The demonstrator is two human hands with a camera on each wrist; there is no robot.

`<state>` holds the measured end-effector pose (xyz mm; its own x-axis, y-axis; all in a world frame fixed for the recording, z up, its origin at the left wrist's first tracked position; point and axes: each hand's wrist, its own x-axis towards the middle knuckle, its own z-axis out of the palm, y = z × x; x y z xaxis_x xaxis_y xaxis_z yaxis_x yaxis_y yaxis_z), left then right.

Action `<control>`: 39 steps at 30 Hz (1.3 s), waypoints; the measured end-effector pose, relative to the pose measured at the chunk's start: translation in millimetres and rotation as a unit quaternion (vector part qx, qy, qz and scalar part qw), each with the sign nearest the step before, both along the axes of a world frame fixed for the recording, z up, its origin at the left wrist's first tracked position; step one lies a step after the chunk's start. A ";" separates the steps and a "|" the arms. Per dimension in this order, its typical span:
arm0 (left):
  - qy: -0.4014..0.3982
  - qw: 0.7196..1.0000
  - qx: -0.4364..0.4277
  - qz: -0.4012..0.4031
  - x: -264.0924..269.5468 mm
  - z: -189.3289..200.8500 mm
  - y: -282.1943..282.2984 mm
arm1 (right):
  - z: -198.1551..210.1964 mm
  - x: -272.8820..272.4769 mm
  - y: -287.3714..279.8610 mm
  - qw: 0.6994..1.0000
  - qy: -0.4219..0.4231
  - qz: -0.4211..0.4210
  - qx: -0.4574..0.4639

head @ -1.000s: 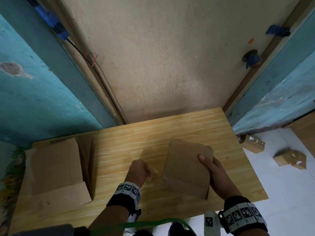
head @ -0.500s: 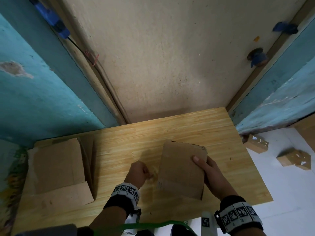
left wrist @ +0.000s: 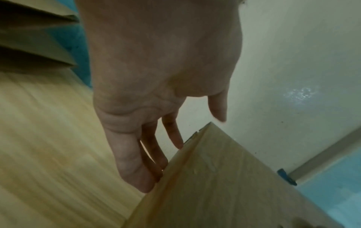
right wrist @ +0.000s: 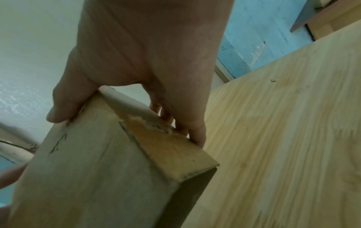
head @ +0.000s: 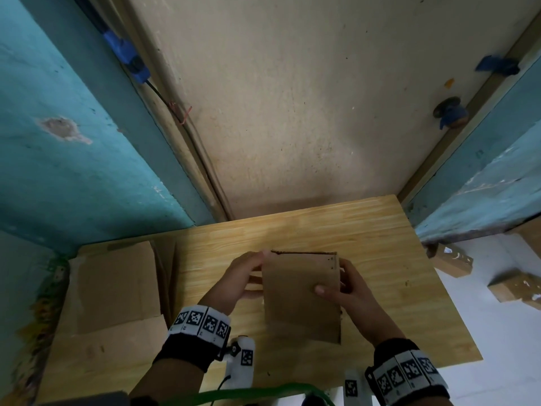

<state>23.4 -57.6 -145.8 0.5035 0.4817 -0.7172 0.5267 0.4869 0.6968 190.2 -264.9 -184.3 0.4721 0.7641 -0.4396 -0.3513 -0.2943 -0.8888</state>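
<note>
In the head view, you held a cardboard box with both hands over the middle of the wooden worktop, its broad face turned up towards you. Your left hand lay against the box's left side, the thumb up near the far corner. Your right hand gripped the right side, thumb on the top face and fingers wrapped round the edge. A stack of flattened cardboard lay at the left end of the worktop, well apart from the box. Two small boxes sat on the white floor to the right.

In the left wrist view, your left hand had its fingers straight, tips touching the side edge of the box; I cannot tell whether the thumb touched the corner.

In the right wrist view, your right hand was clamped on the box: the thumb pressed on the broad face and the fingers curled down the narrow side, whose surface was torn. The near end of the box stood open.
</note>
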 end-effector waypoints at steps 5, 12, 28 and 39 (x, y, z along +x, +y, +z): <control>0.035 0.999 0.004 -0.022 -2.7 1.1 4.3 | 18.1 -7.4 8.4 0.994 -0.098 0.041 0.020; -0.053 0.998 0.020 0.026 -5.7 -6.6 5.2 | 29.3 -14.8 18.1 0.985 -0.169 0.033 0.021; -0.176 0.966 0.179 -0.062 -16.7 7.3 0.1 | 44.0 -15.1 7.3 0.986 -0.151 0.071 0.002; -0.186 0.958 0.144 -0.163 -7.2 19.9 -6.7 | 66.5 -11.4 19.9 0.959 -0.049 0.278 -0.011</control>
